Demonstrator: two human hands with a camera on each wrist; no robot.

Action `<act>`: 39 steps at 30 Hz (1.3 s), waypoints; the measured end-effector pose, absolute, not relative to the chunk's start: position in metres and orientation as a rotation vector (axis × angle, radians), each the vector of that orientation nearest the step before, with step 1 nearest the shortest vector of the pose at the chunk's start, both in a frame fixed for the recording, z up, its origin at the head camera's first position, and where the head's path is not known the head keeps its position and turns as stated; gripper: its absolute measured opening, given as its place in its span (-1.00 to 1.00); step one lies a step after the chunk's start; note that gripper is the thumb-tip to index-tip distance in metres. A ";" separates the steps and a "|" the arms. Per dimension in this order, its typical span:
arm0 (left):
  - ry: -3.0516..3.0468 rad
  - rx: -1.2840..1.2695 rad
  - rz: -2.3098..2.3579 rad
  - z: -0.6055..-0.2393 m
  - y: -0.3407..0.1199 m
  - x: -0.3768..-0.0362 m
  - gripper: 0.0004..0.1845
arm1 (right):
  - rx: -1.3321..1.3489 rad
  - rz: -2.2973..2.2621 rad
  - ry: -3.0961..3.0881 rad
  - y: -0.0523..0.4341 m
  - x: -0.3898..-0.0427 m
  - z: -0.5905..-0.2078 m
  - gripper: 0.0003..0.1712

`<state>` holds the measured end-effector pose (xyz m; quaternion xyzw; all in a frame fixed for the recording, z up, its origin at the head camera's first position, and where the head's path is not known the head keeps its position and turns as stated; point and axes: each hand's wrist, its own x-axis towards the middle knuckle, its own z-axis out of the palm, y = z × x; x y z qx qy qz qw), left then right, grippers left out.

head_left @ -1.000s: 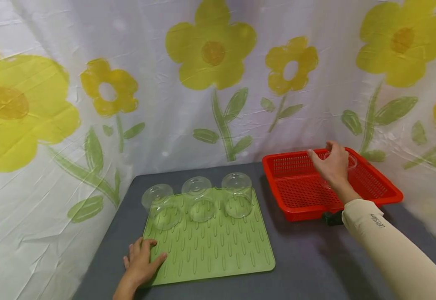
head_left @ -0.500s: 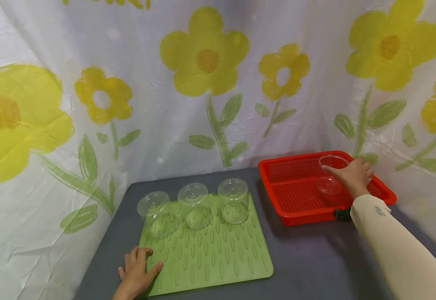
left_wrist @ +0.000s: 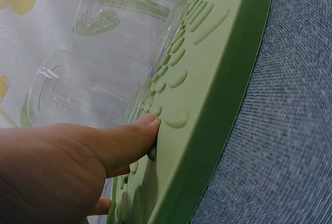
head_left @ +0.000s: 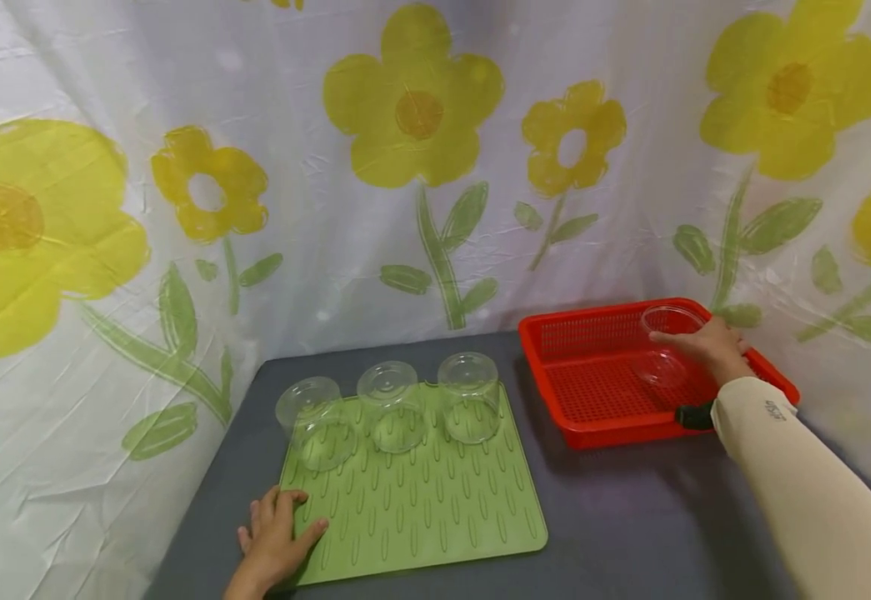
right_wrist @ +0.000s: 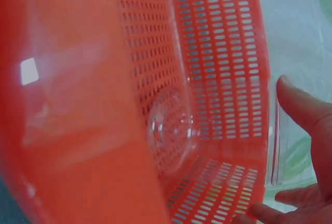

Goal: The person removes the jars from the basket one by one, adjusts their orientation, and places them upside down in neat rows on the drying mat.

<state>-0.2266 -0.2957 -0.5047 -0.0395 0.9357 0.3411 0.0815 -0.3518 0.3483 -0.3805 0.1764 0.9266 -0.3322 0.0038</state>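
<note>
My left hand (head_left: 276, 537) rests on the near left corner of a green ribbed mat (head_left: 435, 525), thumb extended on top. Several raised ovals show beside the thumb in the left wrist view. Three clear plastic cups stand upside down along the mat's far edge: a left cup (head_left: 318, 421), a middle cup (head_left: 392, 404) and a right cup (head_left: 468, 396). Over the red basket (head_left: 570, 433), my right hand (head_left: 713, 350) spreads around an upright clear cup (head_left: 656, 358) inside. Its thumb lies by the rim, fingers apart on the other side; whether they touch it is unclear.
The perforated basket stands at the table's right rear, right of the mat. A dark grey cloth (head_left: 593, 533) covers the table. A white curtain (head_left: 315, 267) with yellow flowers hangs behind and at both sides.
My right hand has shifted right and lower to the cup in the basket, then stays nearly still. My left hand remains on the mat corner; the head view shifts slightly.
</note>
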 end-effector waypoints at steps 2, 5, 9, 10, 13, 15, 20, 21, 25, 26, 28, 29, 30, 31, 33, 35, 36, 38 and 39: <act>2.795 -0.105 1.033 -0.505 -0.294 -0.228 -0.30 | 0.537 -1.024 2.915 0.353 -0.352 -0.379 0.32; 2.792 -0.084 1.056 -0.506 -0.291 -0.230 -0.31 | 0.530 -1.002 2.933 0.358 -0.351 -0.378 0.31; 2.785 -0.098 1.053 -0.508 -0.289 -0.230 -0.31 | 0.562 -1.044 2.905 0.359 -0.349 -0.380 0.37; 2.789 -0.104 1.048 -0.508 -0.289 -0.230 -0.31 | 0.571 -1.052 2.886 0.358 -0.349 -0.381 0.40; 2.801 -0.115 1.031 -0.509 -0.289 -0.229 -0.31 | 0.597 -1.055 2.838 0.357 -0.348 -0.384 0.44; 2.798 -0.118 1.033 -0.510 -0.288 -0.229 -0.32 | 0.604 -1.030 2.824 0.356 -0.347 -0.385 0.44; 2.775 -0.129 1.057 -0.511 -0.288 -0.228 -0.32 | 0.618 -1.022 2.797 0.356 -0.347 -0.384 0.41; 2.773 -0.132 1.058 -0.511 -0.288 -0.227 -0.32 | 0.621 -1.026 2.793 0.356 -0.347 -0.384 0.41; 2.774 -0.139 1.058 -0.509 -0.289 -0.225 -0.31 | 0.638 -1.046 2.801 0.355 -0.348 -0.384 0.36; 2.774 -0.140 1.058 -0.509 -0.289 -0.225 -0.31 | 0.644 -1.052 2.807 0.355 -0.349 -0.384 0.34; 2.771 -0.144 1.062 -0.507 -0.289 -0.225 -0.32 | 0.644 -1.056 2.819 0.355 -0.350 -0.383 0.32; 2.766 -0.147 1.067 -0.506 -0.289 -0.225 -0.33 | 0.639 -1.057 2.827 0.355 -0.351 -0.383 0.30; 2.766 -0.146 1.069 -0.505 -0.290 -0.225 -0.33 | 0.630 -1.051 2.843 0.356 -0.352 -0.383 0.28; 2.766 -0.145 1.071 -0.505 -0.290 -0.225 -0.33 | 0.614 -1.038 2.860 0.356 -0.353 -0.383 0.25; 2.768 -0.145 1.068 -0.504 -0.291 -0.225 -0.33 | 0.580 -0.999 2.898 0.357 -0.355 -0.383 0.21; 2.770 -0.143 1.066 -0.503 -0.292 -0.225 -0.33 | 0.559 -0.998 2.919 0.358 -0.356 -0.383 0.19; 2.772 -0.143 1.065 -0.503 -0.292 -0.224 -0.33 | 0.554 -1.014 2.921 0.358 -0.356 -0.384 0.19; 2.771 -0.146 1.064 -0.502 -0.293 -0.224 -0.33 | 0.559 -1.066 2.908 0.358 -0.357 -0.385 0.20; 2.771 -0.149 1.063 -0.502 -0.294 -0.224 -0.33 | 0.565 -1.100 2.899 0.358 -0.357 -0.385 0.21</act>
